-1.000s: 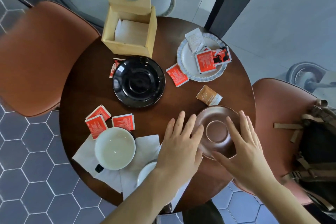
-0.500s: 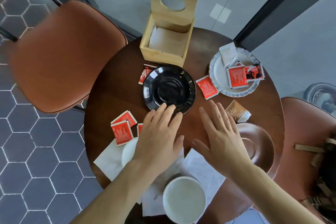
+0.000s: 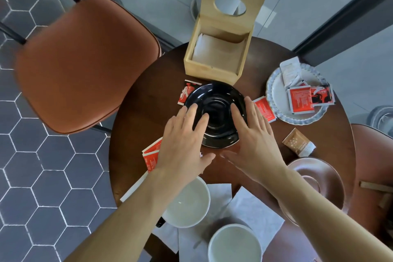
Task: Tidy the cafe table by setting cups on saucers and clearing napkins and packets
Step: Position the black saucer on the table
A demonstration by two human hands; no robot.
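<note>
Head view, round table [image 3: 148,112] below. Left hand [image 3: 182,144] and right hand [image 3: 255,142] both spread flat, fingers splayed, over the near rim of the black saucer [image 3: 214,100] at table centre, possibly touching. Nothing gripped. Two white cups [image 3: 187,204] on napkins [image 3: 255,210] at near edge. Red packets [image 3: 263,108] just right of saucer.

Head view, steeply down (close) over the round table [image 3: 136,125]
</note>
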